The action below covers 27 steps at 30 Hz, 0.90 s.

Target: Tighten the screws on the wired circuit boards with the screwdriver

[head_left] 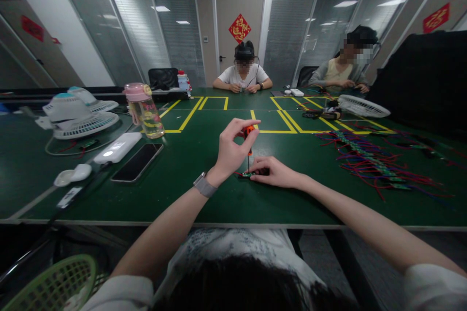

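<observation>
An orange-handled screwdriver (249, 131) stands upright, its thin shaft pointing down at a small green circuit board (247, 175) on the table. My left hand (235, 146) wraps its fingers round the screwdriver's handle; a watch is on that wrist. Low on the table, my right hand (273, 172) pinches the board's right edge with thumb and fingers. A short red wire shows at the board's left end. Whether the tip touches a screw is too small to tell.
On the green table (204, 204), a phone (137, 162), a white power bank (117, 147), a pink-lidded bottle (146, 112) and fans (83, 121) lie left. Wired circuit boards (372, 158) spread right. Two people (242, 70) sit across. A green basket (54, 282) stands below.
</observation>
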Each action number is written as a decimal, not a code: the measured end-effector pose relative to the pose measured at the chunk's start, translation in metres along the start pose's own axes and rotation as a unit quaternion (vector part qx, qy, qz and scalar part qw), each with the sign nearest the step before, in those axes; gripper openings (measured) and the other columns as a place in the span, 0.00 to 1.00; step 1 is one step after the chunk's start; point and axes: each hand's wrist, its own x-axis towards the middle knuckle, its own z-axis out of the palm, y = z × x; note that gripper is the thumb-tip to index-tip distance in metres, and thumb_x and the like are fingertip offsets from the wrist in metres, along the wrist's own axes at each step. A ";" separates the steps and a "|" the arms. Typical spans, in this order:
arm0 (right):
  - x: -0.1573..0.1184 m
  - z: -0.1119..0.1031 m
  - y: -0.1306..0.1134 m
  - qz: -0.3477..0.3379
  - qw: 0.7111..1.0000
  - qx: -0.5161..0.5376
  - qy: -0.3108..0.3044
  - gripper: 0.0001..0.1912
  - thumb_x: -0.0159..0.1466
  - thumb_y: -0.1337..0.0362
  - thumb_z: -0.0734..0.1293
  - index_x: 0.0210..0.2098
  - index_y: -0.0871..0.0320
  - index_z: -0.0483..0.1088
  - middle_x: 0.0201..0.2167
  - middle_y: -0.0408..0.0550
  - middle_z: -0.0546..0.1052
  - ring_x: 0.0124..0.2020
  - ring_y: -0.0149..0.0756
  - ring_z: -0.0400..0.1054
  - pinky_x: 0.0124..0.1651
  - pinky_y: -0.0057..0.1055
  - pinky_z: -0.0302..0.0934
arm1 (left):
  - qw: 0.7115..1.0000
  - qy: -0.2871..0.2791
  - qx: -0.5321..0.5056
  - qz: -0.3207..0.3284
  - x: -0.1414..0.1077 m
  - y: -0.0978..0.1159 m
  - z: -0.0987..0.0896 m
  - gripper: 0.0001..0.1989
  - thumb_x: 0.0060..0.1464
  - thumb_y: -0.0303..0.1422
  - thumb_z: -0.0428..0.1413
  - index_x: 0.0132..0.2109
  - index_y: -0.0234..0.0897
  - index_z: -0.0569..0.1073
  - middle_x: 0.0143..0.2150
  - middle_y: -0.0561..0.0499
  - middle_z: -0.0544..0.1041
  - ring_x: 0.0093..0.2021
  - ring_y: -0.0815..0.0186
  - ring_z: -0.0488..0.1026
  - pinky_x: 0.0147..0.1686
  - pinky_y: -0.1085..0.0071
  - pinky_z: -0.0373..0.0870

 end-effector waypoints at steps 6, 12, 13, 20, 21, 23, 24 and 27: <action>-0.001 0.000 0.000 0.003 1.000 -0.001 0.004 0.13 0.64 0.60 0.66 0.44 0.59 0.77 0.32 0.48 0.73 0.30 0.32 0.66 0.34 0.29 0.61 | 1.000 -0.017 -0.017 0.006 0.000 0.001 -0.002 0.13 0.63 0.31 0.49 0.49 0.40 0.76 0.46 0.47 0.72 0.43 0.68 0.72 0.42 0.71 0.72; -0.001 0.000 0.001 -0.001 1.000 -0.006 0.001 0.13 0.64 0.61 0.66 0.44 0.60 0.77 0.31 0.47 0.72 0.29 0.32 0.66 0.34 0.29 0.60 | 0.995 -0.015 -0.079 -0.050 -0.001 -0.002 0.001 0.14 0.63 0.34 0.50 0.53 0.38 0.72 0.49 0.45 0.75 0.40 0.68 0.75 0.35 0.74 0.75; 0.000 0.000 0.001 -0.003 1.000 -0.007 0.002 0.13 0.64 0.61 0.66 0.44 0.60 0.77 0.31 0.47 0.72 0.29 0.32 0.66 0.34 0.29 0.60 | 0.997 -0.007 -0.059 -0.043 -0.001 -0.002 0.002 0.13 0.62 0.34 0.51 0.51 0.39 0.73 0.47 0.46 0.76 0.40 0.68 0.75 0.34 0.74 0.74; 0.000 0.001 0.001 0.004 1.000 -0.003 0.003 0.12 0.63 0.61 0.67 0.43 0.60 0.77 0.33 0.49 0.73 0.30 0.33 0.67 0.34 0.29 0.60 | 0.998 -0.007 0.055 0.026 0.002 -0.002 -0.002 0.12 0.59 0.35 0.55 0.48 0.40 0.76 0.45 0.47 0.69 0.46 0.65 0.70 0.49 0.66 0.70; 0.000 0.001 0.001 0.005 1.000 -0.002 0.003 0.13 0.63 0.61 0.67 0.43 0.60 0.77 0.32 0.49 0.73 0.30 0.33 0.67 0.34 0.29 0.60 | 0.999 -0.018 0.036 0.020 0.002 -0.003 -0.002 0.13 0.61 0.34 0.53 0.51 0.40 0.75 0.48 0.46 0.69 0.49 0.64 0.70 0.51 0.65 0.69; 0.000 0.001 0.000 0.004 1.000 -0.003 0.002 0.13 0.63 0.61 0.66 0.43 0.61 0.77 0.32 0.49 0.73 0.30 0.33 0.67 0.34 0.29 0.60 | 0.999 -0.041 -0.025 -0.004 0.002 -0.004 -0.001 0.16 0.64 0.34 0.48 0.55 0.41 0.72 0.54 0.45 0.70 0.51 0.64 0.71 0.51 0.65 0.70; 0.000 0.000 0.000 0.003 1.000 -0.005 0.001 0.13 0.64 0.61 0.66 0.43 0.60 0.77 0.32 0.48 0.73 0.30 0.33 0.67 0.34 0.29 0.60 | 0.997 -0.047 -0.058 -0.019 0.002 -0.004 0.000 0.16 0.64 0.34 0.46 0.56 0.41 0.71 0.55 0.45 0.70 0.51 0.64 0.72 0.49 0.66 0.72; 0.000 0.000 -0.001 0.002 1.000 -0.006 -0.001 0.13 0.64 0.60 0.66 0.44 0.60 0.77 0.32 0.48 0.73 0.30 0.33 0.67 0.34 0.29 0.60 | 0.990 -0.033 -0.121 -0.061 0.001 -0.004 0.002 0.16 0.64 0.34 0.47 0.56 0.39 0.71 0.54 0.44 0.74 0.45 0.65 0.76 0.41 0.69 0.76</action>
